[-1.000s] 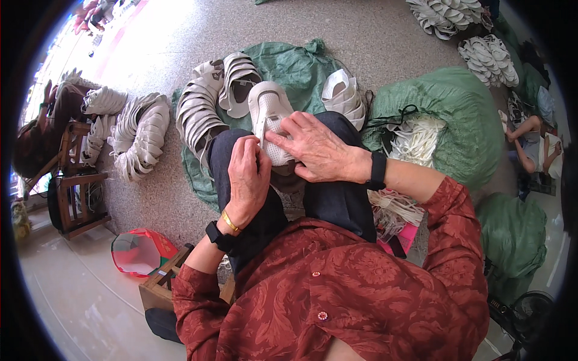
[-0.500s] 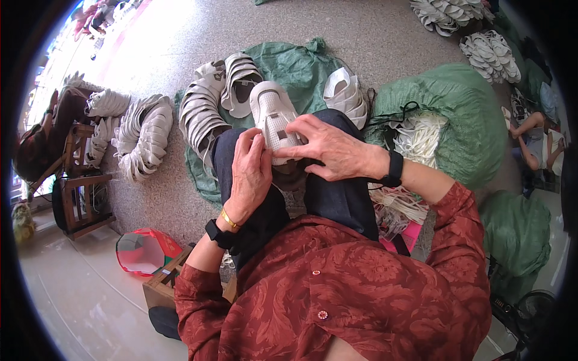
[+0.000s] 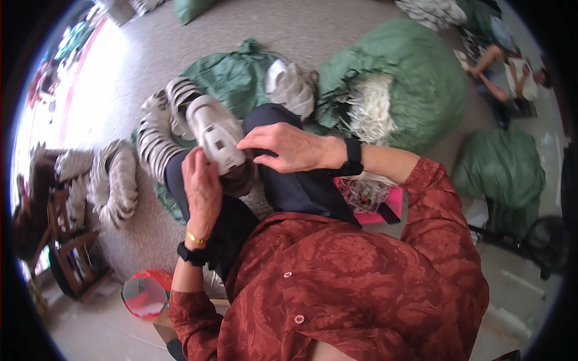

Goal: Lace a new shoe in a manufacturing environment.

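A white shoe upper [image 3: 215, 133] with a perforated toe and a small dark opening lies between my knees, toe pointing away and to the left. My left hand [image 3: 201, 188] pinches its near left edge with fingers pressed together. At its right edge is my right hand [image 3: 293, 148], fingers bent and fingertips close to the upper. Whatever those fingers hold is too small to make out. Beyond my left knee, a curved row of nested white shoe uppers [image 3: 158, 135] rests on a green woven sack [image 3: 232, 78].
More stacked uppers [image 3: 113, 183] lie at left beside a wooden chair [image 3: 75, 253]. A bulging green sack [image 3: 415, 84] of white laces [image 3: 370, 108] stands at right, above a pink tray [image 3: 394, 198]. A red bag [image 3: 146, 293] sits lower left. Another person [image 3: 500, 75] sits far right.
The view has shifted, so the surroundings sit differently in it. The upper tilts more to the left. My right hand has drawn back from across the upper to its right edge.
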`<state>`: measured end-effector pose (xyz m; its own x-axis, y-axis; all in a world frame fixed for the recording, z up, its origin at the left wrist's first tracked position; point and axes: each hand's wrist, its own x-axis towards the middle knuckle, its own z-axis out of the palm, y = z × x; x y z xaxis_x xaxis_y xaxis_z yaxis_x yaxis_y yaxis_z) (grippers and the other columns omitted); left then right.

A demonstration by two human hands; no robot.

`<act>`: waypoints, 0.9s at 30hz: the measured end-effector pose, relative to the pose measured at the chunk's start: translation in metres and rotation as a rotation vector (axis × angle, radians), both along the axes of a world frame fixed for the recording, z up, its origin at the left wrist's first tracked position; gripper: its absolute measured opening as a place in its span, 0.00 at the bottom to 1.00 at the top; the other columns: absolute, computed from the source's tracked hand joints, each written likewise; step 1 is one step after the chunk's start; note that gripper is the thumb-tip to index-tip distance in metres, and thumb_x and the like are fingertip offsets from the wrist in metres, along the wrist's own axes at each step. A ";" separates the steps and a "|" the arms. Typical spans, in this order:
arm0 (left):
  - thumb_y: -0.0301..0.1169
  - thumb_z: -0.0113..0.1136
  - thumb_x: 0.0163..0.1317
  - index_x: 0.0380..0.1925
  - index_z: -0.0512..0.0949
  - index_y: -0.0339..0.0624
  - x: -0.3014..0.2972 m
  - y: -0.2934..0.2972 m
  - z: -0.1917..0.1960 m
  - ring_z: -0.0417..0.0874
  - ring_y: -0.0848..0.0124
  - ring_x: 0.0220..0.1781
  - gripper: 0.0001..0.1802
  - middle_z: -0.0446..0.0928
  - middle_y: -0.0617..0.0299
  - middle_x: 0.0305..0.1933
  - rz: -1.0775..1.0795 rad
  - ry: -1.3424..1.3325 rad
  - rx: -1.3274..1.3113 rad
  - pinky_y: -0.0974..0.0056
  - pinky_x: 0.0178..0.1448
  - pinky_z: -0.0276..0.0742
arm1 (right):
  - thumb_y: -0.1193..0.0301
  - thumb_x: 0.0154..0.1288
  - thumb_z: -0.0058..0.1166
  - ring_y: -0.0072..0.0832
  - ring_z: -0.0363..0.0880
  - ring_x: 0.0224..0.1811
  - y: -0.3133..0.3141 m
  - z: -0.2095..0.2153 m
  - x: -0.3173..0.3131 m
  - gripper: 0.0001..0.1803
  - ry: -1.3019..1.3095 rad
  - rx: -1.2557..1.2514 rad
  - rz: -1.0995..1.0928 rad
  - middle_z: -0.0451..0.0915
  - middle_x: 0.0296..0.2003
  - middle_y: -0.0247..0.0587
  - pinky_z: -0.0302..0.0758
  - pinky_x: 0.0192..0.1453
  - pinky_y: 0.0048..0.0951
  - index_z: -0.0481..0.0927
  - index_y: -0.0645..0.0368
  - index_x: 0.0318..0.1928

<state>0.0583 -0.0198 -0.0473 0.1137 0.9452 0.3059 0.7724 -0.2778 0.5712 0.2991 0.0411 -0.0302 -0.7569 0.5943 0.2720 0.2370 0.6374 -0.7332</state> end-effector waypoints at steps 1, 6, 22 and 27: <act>0.20 0.55 0.65 0.53 0.73 0.29 0.000 -0.001 -0.001 0.75 0.45 0.57 0.16 0.74 0.43 0.56 0.008 0.025 -0.014 0.51 0.62 0.72 | 0.75 0.58 0.63 0.50 0.81 0.52 -0.005 0.001 0.007 0.22 0.011 0.007 -0.049 0.82 0.48 0.54 0.77 0.58 0.42 0.79 0.66 0.54; 0.21 0.53 0.66 0.54 0.71 0.27 0.002 0.002 -0.010 0.74 0.46 0.58 0.17 0.74 0.42 0.55 0.002 0.080 0.003 0.51 0.64 0.70 | 0.78 0.60 0.60 0.44 0.85 0.45 -0.048 0.006 0.042 0.16 0.113 -0.064 -0.336 0.84 0.44 0.49 0.82 0.49 0.38 0.83 0.62 0.50; 0.22 0.52 0.68 0.52 0.72 0.28 0.003 0.001 -0.007 0.75 0.49 0.49 0.14 0.75 0.44 0.50 -0.001 0.118 -0.006 0.52 0.57 0.71 | 0.68 0.60 0.65 0.38 0.88 0.36 -0.217 -0.205 0.190 0.14 -0.292 -0.670 -1.157 0.87 0.34 0.51 0.81 0.40 0.34 0.86 0.63 0.45; 0.21 0.52 0.68 0.49 0.72 0.28 0.001 0.001 -0.004 0.76 0.49 0.48 0.12 0.75 0.44 0.49 0.008 0.146 -0.038 0.52 0.55 0.71 | 0.68 0.62 0.65 0.35 0.88 0.35 -0.184 -0.257 0.192 0.13 -0.297 -0.491 -1.232 0.88 0.34 0.45 0.82 0.41 0.34 0.86 0.61 0.44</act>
